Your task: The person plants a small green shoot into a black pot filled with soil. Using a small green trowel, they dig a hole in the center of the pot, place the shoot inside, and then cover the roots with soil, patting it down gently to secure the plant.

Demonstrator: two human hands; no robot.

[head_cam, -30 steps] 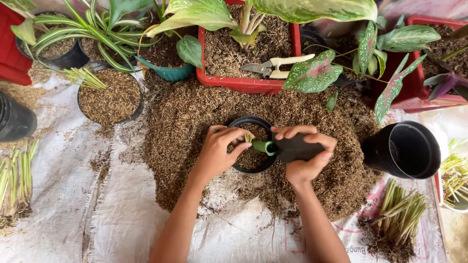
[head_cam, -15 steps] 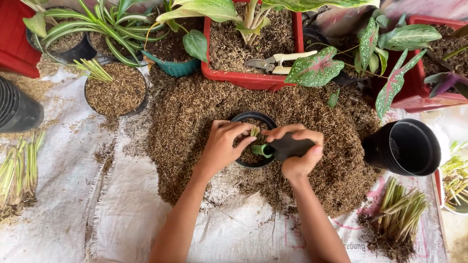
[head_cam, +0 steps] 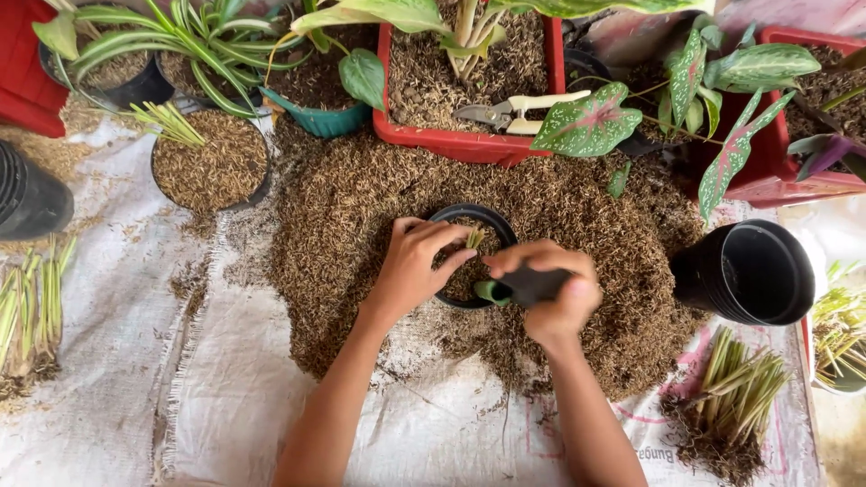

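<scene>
Left hand (head_cam: 417, 266) fingers hold small shoot (head_cam: 474, 239) upright in black pot (head_cam: 471, 255). Right hand (head_cam: 548, 289) closed around dark scoop (head_cam: 523, 287) at pot rim, on husk pile (head_cam: 361, 207).

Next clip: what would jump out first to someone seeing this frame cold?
Dead centre, the left hand steadies a small black pot sunk in a wide brown mound of husk mix, while the right hand grips a green-tipped dark tool at the pot's rim. Above, a red planter carries cream-handled pruning shears, and a pink-veined leaf overhangs its right corner.
</scene>
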